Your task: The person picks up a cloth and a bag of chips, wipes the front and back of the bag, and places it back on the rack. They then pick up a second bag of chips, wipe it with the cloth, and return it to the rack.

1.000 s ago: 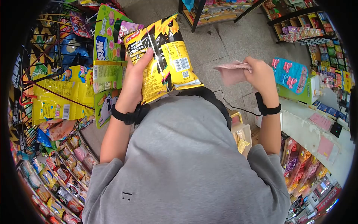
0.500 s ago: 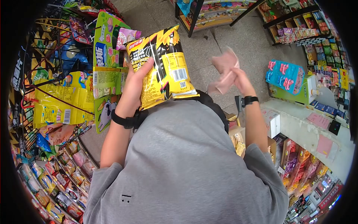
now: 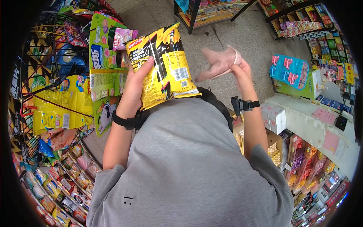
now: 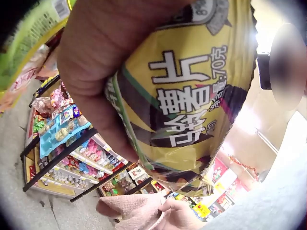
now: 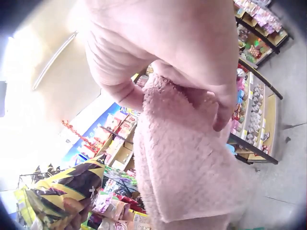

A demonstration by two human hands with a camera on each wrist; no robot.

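A yellow and black bag of potato chips is held up in front of the body, its barcode side toward the head camera. My left hand grips it along its left side, thumb lying across the printed face. In the left wrist view, the fingers wrap the other side of the bag. To the right of the bag, my right hand pinches a pink cloth by one end, the rest trailing left. Close up in the right wrist view, the cloth looks fuzzy and hangs in folds from the fingers.
A wire rack of snack bags stands close on the left. At the right is a white counter, with a blue card of pink clips beyond its far end. White boxes sit beside the right forearm. Shelving stands ahead on the tiled floor.
My right hand has come left with the pink cloth, nearer the bag, and the cloth has swung out from a folded shape. My left hand keeps its hold on the chip bag, nearly still.
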